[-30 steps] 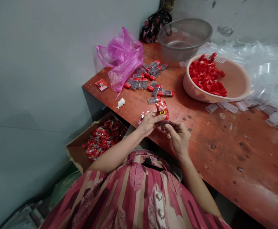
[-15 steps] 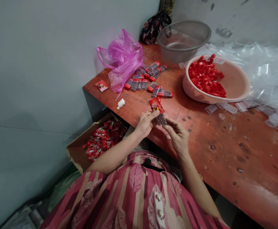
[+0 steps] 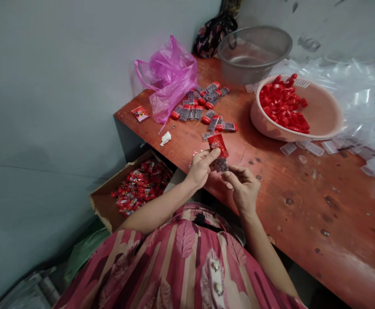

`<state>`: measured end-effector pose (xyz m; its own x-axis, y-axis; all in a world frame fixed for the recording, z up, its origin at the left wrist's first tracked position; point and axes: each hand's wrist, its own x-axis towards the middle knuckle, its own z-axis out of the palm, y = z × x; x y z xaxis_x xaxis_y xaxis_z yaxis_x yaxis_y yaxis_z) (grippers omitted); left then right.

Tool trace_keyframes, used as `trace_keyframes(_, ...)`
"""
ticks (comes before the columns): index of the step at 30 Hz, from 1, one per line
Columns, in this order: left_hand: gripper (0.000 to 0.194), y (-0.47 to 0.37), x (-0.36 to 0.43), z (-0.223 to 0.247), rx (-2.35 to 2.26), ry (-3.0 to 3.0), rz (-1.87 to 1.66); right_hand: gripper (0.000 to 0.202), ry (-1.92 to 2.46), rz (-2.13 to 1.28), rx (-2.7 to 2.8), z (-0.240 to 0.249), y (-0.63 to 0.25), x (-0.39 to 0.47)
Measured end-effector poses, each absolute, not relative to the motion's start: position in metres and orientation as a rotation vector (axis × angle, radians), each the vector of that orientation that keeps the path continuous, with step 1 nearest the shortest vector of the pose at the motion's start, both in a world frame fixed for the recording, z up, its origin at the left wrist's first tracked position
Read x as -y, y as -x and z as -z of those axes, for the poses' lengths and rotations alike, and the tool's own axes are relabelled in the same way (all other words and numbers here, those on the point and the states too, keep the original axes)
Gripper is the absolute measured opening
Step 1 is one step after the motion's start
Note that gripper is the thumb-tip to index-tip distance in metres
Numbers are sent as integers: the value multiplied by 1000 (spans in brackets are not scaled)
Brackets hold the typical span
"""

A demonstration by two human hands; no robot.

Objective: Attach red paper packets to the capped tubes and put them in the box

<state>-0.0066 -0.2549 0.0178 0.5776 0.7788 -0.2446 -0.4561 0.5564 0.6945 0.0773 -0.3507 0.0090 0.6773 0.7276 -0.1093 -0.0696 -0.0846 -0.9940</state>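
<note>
My left hand (image 3: 200, 170) pinches a red printed sachet (image 3: 218, 145) between thumb and fingers, over the table's front edge. Out of the sachet's lower end shows a small clear container (image 3: 221, 165) filled with dark beads. The thumb and fingers of my right hand (image 3: 245, 189) close on that container's bottom corner. Just beyond my hands lie several filled containers with red caps (image 3: 213, 122). Part of another shiny wrapper (image 3: 195, 159) shows beside my left hand.
A pink basin (image 3: 327, 111) holds red caps (image 3: 284, 103); clear empty containers (image 3: 367, 98) are heaped at right. Behind stand a grey basin (image 3: 254, 64) and a purple plastic bag (image 3: 174, 71). A cardboard box (image 3: 105, 201) of red packets sits below the table's left edge.
The view has shifted slightly, so the table's things appear farther right. The sachet has turned a little in my hands, hiding its yellow print. Both hands keep hold.
</note>
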Motion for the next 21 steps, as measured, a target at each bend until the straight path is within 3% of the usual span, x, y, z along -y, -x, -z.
trace_keyframes(9, 31, 6, 252, -12, -672, -656, -775, 19, 1327, -839, 384, -2, -72, 342)
trace_keyframes(15, 30, 6, 250, -16, -669, -676, -805, 18, 1515, -589, 614, -14, -69, 347)
trace_keyframes(21, 26, 3, 260, -13, -697, -641, -811, 13, 1381, -805, 378, -5, -74, 343)
